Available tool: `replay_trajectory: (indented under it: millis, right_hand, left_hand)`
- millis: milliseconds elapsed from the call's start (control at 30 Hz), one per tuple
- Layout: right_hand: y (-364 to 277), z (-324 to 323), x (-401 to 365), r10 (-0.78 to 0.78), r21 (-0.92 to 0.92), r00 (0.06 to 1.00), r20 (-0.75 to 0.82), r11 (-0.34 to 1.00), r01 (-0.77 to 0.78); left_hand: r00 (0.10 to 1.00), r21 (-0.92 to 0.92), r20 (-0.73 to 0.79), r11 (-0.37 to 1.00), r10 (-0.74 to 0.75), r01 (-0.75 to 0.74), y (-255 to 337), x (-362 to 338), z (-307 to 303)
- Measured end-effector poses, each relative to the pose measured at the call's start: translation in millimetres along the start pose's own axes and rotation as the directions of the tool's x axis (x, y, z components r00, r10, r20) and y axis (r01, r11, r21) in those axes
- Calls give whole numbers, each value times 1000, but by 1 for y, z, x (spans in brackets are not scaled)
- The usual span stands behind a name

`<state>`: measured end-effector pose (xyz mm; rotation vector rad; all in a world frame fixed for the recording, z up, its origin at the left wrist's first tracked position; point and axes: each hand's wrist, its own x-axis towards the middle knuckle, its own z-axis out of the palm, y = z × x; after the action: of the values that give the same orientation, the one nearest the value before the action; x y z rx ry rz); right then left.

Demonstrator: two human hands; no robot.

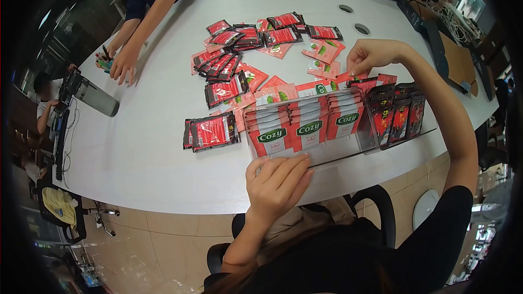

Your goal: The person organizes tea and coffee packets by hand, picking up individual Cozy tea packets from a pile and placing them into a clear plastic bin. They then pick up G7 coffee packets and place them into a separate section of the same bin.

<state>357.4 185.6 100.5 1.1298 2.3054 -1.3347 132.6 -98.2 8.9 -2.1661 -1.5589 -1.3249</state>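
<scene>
In front of me stands a clear plastic display box (pixel 355 142), with rows of red-and-white "Cozy" sachets (pixel 309 128) in its left part and black-and-red sachets (pixel 400 117) at its right end. My left hand (pixel 279 182) is at the box's front lower edge, fingers closed over it. Behind the box, my right hand (pixel 376 57) is pinched, thumb and fingertips down on a red sachet (pixel 343 79) that is partly hidden. Loose pink sachets (pixel 278 93) with green leaves lie just behind the box, close to that hand.
Black-and-red packets (pixel 226 90) are heaped across the table (pixel 147 152), with a small stack (pixel 212 132) left of the box. A grey cylinder (pixel 97 97) lies at the left edge. Another person's hands (pixel 122 62) are at the far left. Cardboard (pixel 452 62) lies at right.
</scene>
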Motion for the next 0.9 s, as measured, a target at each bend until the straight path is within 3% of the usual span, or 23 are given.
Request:
replay_trajectory:
  millis: [67, 267, 367, 500, 667, 767, 900]
  right_hand:
    - [1, -1, 2, -1, -7, 1000, -3, 1000, 1]
    - [12, -3, 14, 48, -344, 993, -108, 935, -83]
    - [14, -7, 32, -257, -535, 937, -234, 839, 97]
    - [6, -2, 77, -268, -594, 799, -538, 793, -135]
    - [-19, 15, 79, -289, -727, 897, -334, 685, -50]
    - [-44, 17, 67, -96, -798, 939, -330, 559, -223]
    - [-48, 21, 57, -224, -863, 900, -373, 440, -248]
  left_hand:
    - [1000, -3, -2, 1000, -2, 2, 0, 0, 0]
    - [1000, -6, -4, 1000, -2, 2, -1, -1, 0]
    - [1000, -4, -4, 1000, -2, 2, -1, -1, 0]
    - [1000, 1, 3, 1000, -3, 3, -1, -1, 0]
    - [1000, -4, 16, 1000, -11, 11, -1, -1, 0]
    - [1000, -1, 26, 1000, -10, 10, -2, -2, 0]
    - [999, 2, 30, 1000, -13, 13, -1, -2, 1]
